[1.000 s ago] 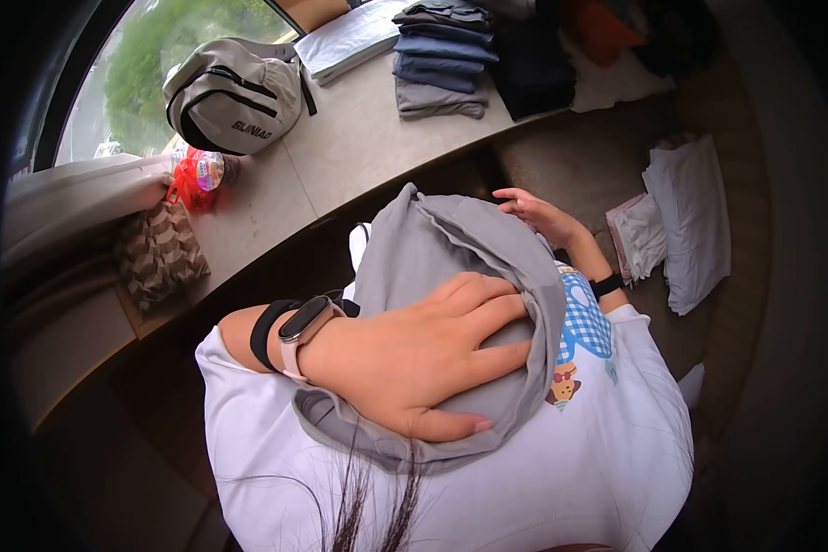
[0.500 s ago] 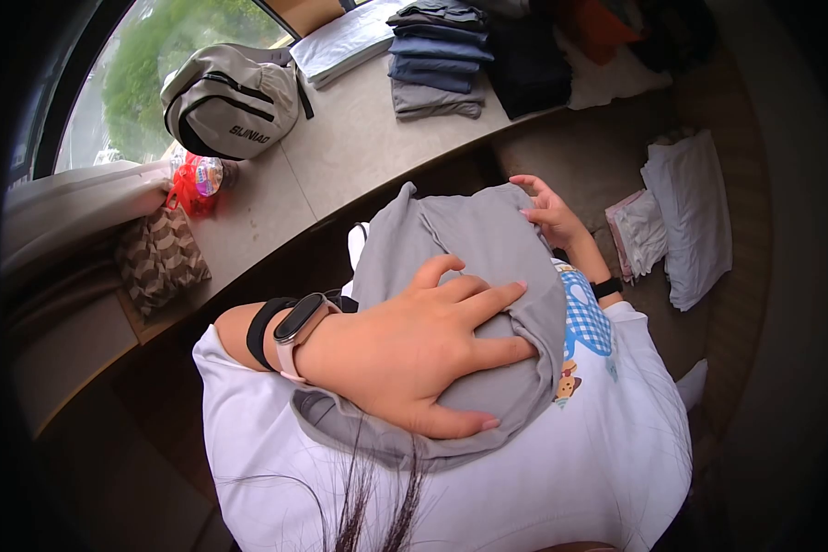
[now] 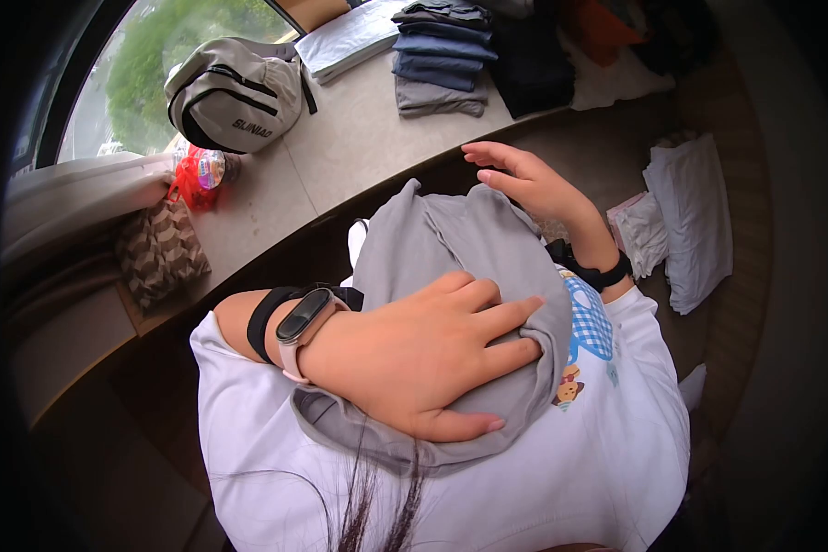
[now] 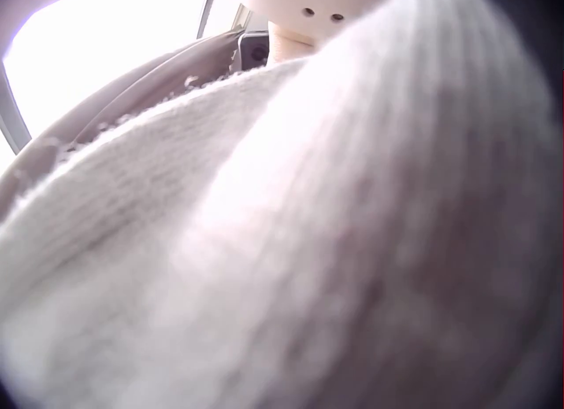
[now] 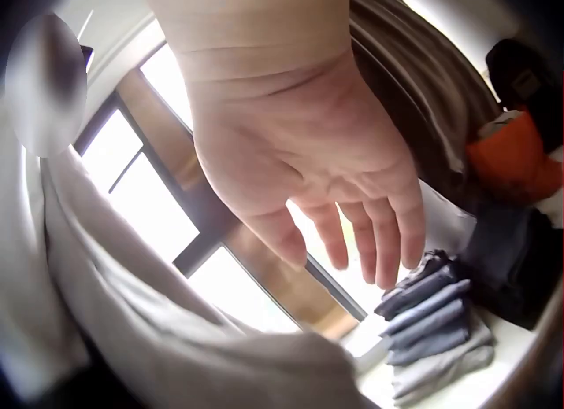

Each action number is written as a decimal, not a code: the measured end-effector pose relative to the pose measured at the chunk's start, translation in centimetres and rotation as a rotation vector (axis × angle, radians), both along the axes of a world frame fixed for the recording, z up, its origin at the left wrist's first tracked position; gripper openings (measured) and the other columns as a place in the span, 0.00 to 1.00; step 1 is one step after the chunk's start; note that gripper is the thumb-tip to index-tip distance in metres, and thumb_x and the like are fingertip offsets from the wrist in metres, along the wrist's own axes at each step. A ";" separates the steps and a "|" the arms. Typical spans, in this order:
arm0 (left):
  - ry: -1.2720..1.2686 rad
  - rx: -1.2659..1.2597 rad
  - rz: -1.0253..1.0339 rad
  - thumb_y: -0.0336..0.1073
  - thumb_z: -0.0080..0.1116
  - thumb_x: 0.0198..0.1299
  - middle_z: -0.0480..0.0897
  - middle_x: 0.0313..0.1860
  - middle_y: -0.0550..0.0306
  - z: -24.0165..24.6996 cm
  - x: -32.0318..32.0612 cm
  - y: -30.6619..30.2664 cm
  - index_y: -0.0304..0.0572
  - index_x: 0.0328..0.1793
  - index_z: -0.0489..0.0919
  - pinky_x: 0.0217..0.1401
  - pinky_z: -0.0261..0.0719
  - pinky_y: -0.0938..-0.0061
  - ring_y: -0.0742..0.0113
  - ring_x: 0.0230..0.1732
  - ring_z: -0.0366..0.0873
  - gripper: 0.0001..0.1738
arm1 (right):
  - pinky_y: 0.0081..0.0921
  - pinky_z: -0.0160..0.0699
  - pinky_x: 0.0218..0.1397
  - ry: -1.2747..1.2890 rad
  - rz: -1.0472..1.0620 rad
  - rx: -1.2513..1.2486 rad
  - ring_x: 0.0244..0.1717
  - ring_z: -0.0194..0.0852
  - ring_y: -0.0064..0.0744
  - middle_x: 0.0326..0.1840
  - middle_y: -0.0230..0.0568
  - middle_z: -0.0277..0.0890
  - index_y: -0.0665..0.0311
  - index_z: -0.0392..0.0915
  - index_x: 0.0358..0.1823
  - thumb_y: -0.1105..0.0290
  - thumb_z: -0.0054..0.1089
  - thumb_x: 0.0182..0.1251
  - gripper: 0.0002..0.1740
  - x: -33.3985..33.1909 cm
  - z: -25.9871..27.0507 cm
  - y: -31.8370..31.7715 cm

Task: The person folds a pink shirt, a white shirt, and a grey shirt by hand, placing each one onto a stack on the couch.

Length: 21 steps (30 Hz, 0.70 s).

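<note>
A soft grey garment (image 3: 488,230) lies bunched in a rounded heap across the person's lap and front. On top of it rests the left hand (image 3: 432,354), back upward, with fingers spread and the thumb stretched toward the body; the fingertips touch the cloth near a folded edge. Pale ribbed fabric (image 4: 352,233) fills most of the left wrist view and hides that hand. The right hand (image 3: 538,189) is raised beyond the garment's far right side, holding nothing. In the right wrist view its palm shows, the fingers loosely extended and apart from the cloth.
A stack of folded clothes (image 3: 442,60), dark clothing (image 3: 532,74) and a light backpack (image 3: 235,97) stand on the ledge by the window. A red plastic bag (image 3: 196,179) and a patterned cushion (image 3: 161,253) are at left. Folded white cloth (image 3: 695,221) lies at right.
The right hand has moved away from the garment's far right edge, upward and to the left. The garment's opening has folded over, and the left hand stays on top with its fingers shifted slightly.
</note>
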<state>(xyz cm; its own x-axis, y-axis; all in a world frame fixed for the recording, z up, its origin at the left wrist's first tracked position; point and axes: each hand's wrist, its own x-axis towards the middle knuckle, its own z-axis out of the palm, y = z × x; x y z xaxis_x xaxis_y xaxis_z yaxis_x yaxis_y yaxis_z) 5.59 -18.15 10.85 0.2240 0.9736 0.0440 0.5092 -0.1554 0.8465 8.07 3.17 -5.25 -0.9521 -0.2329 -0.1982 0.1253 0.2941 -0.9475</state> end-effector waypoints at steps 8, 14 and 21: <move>-0.020 0.100 -0.020 0.51 0.49 0.51 0.57 0.62 0.25 -0.3 0.8 0.2 0.30 0.48 0.67 0.54 0.61 0.53 0.37 0.55 0.62 0.29 | 0.22 0.69 0.41 -0.254 0.718 0.143 0.39 0.69 0.29 0.48 0.38 0.73 0.65 0.67 0.56 0.74 0.60 0.43 0.32 -4.2 -2.7 -4.6; -0.034 0.110 0.007 0.50 0.48 0.51 0.55 0.62 0.22 -0.4 1.3 -0.2 0.28 0.49 0.66 0.57 0.58 0.50 0.33 0.57 0.61 0.29 | 0.22 0.68 0.39 -0.087 0.548 0.044 0.33 0.68 0.27 0.30 0.34 0.73 0.67 0.77 0.32 0.75 0.63 0.46 0.10 -5.0 -1.0 -6.3; -0.057 0.053 -0.003 0.49 0.49 0.51 0.54 0.62 0.22 -0.1 1.3 -0.3 0.28 0.49 0.66 0.56 0.60 0.51 0.33 0.57 0.60 0.29 | 0.29 0.66 0.53 0.173 0.444 0.046 0.52 0.67 0.38 0.52 0.48 0.68 0.60 0.65 0.57 0.64 0.58 0.56 0.26 -2.6 -1.5 -7.2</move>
